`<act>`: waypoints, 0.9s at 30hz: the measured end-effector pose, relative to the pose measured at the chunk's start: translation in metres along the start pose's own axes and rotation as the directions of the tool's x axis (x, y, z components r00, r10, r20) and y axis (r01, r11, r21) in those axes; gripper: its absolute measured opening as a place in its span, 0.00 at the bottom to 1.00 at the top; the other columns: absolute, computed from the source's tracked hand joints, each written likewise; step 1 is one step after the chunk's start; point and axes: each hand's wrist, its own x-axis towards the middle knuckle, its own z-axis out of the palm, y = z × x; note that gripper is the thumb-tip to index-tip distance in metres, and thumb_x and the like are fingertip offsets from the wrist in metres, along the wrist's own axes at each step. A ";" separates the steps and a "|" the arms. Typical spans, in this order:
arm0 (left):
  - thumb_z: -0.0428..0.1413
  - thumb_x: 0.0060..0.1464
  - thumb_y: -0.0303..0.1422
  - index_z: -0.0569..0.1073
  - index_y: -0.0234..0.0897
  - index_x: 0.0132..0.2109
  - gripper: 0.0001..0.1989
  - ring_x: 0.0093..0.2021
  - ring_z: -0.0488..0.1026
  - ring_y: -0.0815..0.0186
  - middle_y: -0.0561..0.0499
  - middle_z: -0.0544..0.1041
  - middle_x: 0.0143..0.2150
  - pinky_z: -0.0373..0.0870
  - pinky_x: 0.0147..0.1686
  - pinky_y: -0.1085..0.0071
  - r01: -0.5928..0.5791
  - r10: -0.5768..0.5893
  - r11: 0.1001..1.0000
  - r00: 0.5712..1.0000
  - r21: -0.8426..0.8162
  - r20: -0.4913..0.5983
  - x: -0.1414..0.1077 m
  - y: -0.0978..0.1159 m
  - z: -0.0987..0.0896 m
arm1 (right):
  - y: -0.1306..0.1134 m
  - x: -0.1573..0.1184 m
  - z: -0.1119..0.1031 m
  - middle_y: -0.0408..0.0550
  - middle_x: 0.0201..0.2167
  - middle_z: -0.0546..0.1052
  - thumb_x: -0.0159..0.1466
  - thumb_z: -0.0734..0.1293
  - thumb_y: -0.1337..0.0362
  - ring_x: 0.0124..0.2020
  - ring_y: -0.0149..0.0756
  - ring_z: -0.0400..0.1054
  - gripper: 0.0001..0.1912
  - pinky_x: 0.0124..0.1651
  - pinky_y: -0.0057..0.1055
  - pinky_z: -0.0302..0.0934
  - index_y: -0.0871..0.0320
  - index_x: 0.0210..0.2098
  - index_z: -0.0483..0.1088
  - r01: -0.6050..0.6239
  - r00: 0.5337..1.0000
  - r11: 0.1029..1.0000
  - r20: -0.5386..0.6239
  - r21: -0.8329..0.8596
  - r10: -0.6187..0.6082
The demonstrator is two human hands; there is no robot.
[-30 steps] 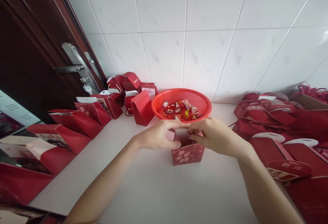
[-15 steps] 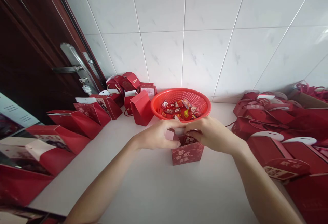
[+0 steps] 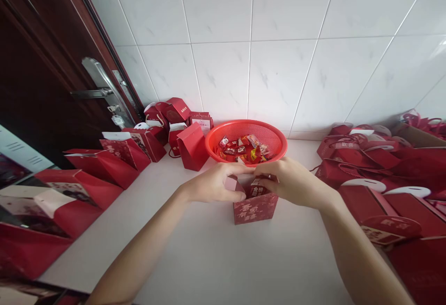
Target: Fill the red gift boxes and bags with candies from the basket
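A small red gift box point(image 3: 255, 209) with pale printed characters stands upright on the white table, its top unfolded. My left hand point(image 3: 216, 183) grips the box's upper left side, thumb at the front corner and fingers behind. At the upper right edge, my right hand point(image 3: 289, 182) has its fingers curled over the top, pinching a flap or the rim; the fingertips are partly hidden. Part of a dark red panel with light characters shows between the hands. Just behind them is a red plastic basket point(image 3: 275, 133) holding several wrapped candies point(image 3: 240, 147).
Several red gift boxes point(image 3: 101, 165) line the table's left edge, near a dark door point(image 3: 42, 40). One tall red box point(image 3: 192, 147) stands left of the basket. More red boxes point(image 3: 369, 207) are piled on the right, beside a cardboard carton point(image 3: 418, 135). A tiled wall point(image 3: 223, 72) rises behind.
My right hand has shifted very slightly to the right along the box's top edge. My left hand and the box stay in place.
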 end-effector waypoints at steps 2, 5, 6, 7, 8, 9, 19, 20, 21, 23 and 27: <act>0.61 0.53 0.27 0.70 0.46 0.65 0.32 0.62 0.71 0.59 0.49 0.73 0.65 0.67 0.63 0.62 -0.005 0.005 1.000 1.000 0.017 -0.008 0.000 -0.002 0.000 | 0.001 0.000 -0.001 0.43 0.24 0.76 0.64 0.64 0.76 0.23 0.29 0.64 0.11 0.29 0.27 0.54 0.56 0.32 0.76 -0.023 1.000 1.000 -0.007 0.013 0.024; 0.61 0.53 0.26 0.70 0.46 0.65 0.32 0.65 0.70 0.57 0.50 0.72 0.65 0.65 0.65 0.60 -0.021 0.022 1.000 0.999 0.022 -0.038 0.001 -0.004 0.001 | 0.002 -0.003 -0.011 0.44 0.28 0.79 0.65 0.64 0.73 0.25 0.30 0.66 0.11 0.30 0.27 0.58 0.56 0.36 0.78 -0.037 0.993 0.997 -0.109 0.063 0.043; 0.60 0.53 0.25 0.71 0.46 0.65 0.32 0.65 0.69 0.57 0.51 0.73 0.65 0.65 0.65 0.59 -0.027 0.028 0.999 0.998 0.021 -0.049 0.001 -0.004 0.001 | 0.003 -0.005 -0.016 0.45 0.29 0.80 0.65 0.64 0.72 0.25 0.30 0.67 0.11 0.31 0.27 0.60 0.56 0.36 0.78 -0.035 0.987 0.996 -0.155 0.080 0.047; 0.59 0.53 0.23 0.71 0.46 0.65 0.32 0.65 0.70 0.56 0.51 0.73 0.65 0.65 0.65 0.59 -0.035 0.036 0.999 0.998 0.021 -0.058 0.001 -0.004 0.001 | 0.003 -0.007 -0.020 0.45 0.30 0.81 0.65 0.65 0.70 0.26 0.31 0.67 0.09 0.31 0.28 0.61 0.56 0.37 0.78 -0.031 0.979 0.995 -0.196 0.096 0.049; 0.58 0.52 0.21 0.71 0.46 0.65 0.33 0.64 0.71 0.56 0.51 0.74 0.64 0.66 0.65 0.59 -0.043 0.045 0.999 0.997 0.026 -0.067 0.001 -0.003 0.001 | 0.004 -0.009 -0.025 0.45 0.30 0.81 0.65 0.65 0.68 0.26 0.31 0.67 0.08 0.32 0.28 0.62 0.56 0.37 0.78 -0.026 0.971 0.994 -0.232 0.110 0.051; 0.57 0.51 0.19 0.71 0.46 0.64 0.34 0.63 0.72 0.56 0.51 0.74 0.64 0.67 0.64 0.59 -0.053 0.056 0.998 0.995 0.040 -0.078 0.000 -0.001 0.000 | 0.004 -0.011 -0.028 0.45 0.30 0.80 0.65 0.66 0.66 0.26 0.31 0.67 0.08 0.31 0.28 0.63 0.56 0.37 0.78 -0.022 0.964 0.992 -0.261 0.125 0.054; 0.52 0.56 0.21 0.72 0.44 0.64 0.30 0.55 0.76 0.59 0.49 0.79 0.57 0.73 0.56 0.65 -0.096 0.164 0.889 0.980 0.448 -0.114 -0.012 0.025 0.013 | -0.002 -0.029 -0.043 0.43 0.31 0.80 0.66 0.68 0.61 0.25 0.32 0.71 0.06 0.28 0.29 0.67 0.51 0.39 0.78 -0.001 0.905 0.994 -0.423 0.110 0.048; 0.52 0.55 0.21 0.71 0.44 0.64 0.30 0.56 0.76 0.58 0.49 0.78 0.57 0.72 0.56 0.65 -0.089 0.145 0.885 0.985 0.456 -0.091 -0.012 0.025 0.015 | -0.003 -0.031 -0.043 0.43 0.31 0.80 0.66 0.68 0.62 0.25 0.33 0.72 0.06 0.28 0.29 0.67 0.50 0.39 0.78 0.013 0.898 0.996 -0.440 0.090 0.028; 0.53 0.55 0.21 0.71 0.44 0.64 0.30 0.56 0.75 0.57 0.48 0.78 0.58 0.72 0.57 0.64 -0.078 0.125 0.888 0.989 0.453 -0.075 -0.012 0.026 0.017 | -0.005 -0.033 -0.043 0.43 0.31 0.81 0.66 0.68 0.63 0.26 0.33 0.73 0.06 0.29 0.29 0.67 0.50 0.39 0.78 0.028 0.893 0.997 -0.450 0.070 0.006; 0.54 0.54 0.22 0.70 0.44 0.64 0.31 0.57 0.75 0.56 0.48 0.76 0.59 0.71 0.58 0.64 -0.050 0.093 0.901 0.992 0.430 -0.080 -0.012 0.024 0.017 | -0.009 -0.035 -0.041 0.43 0.31 0.81 0.66 0.68 0.66 0.28 0.34 0.74 0.06 0.30 0.29 0.68 0.50 0.39 0.78 0.058 0.884 0.998 -0.467 0.021 -0.042; 0.57 0.52 0.25 0.72 0.45 0.61 0.28 0.54 0.76 0.57 0.49 0.77 0.58 0.73 0.51 0.67 -0.025 0.062 0.930 0.994 0.366 -0.091 -0.011 0.020 0.011 | -0.018 -0.030 -0.030 0.45 0.35 0.82 0.68 0.65 0.69 0.30 0.33 0.75 0.09 0.33 0.28 0.68 0.52 0.40 0.78 0.088 0.857 0.992 -0.500 -0.096 -0.124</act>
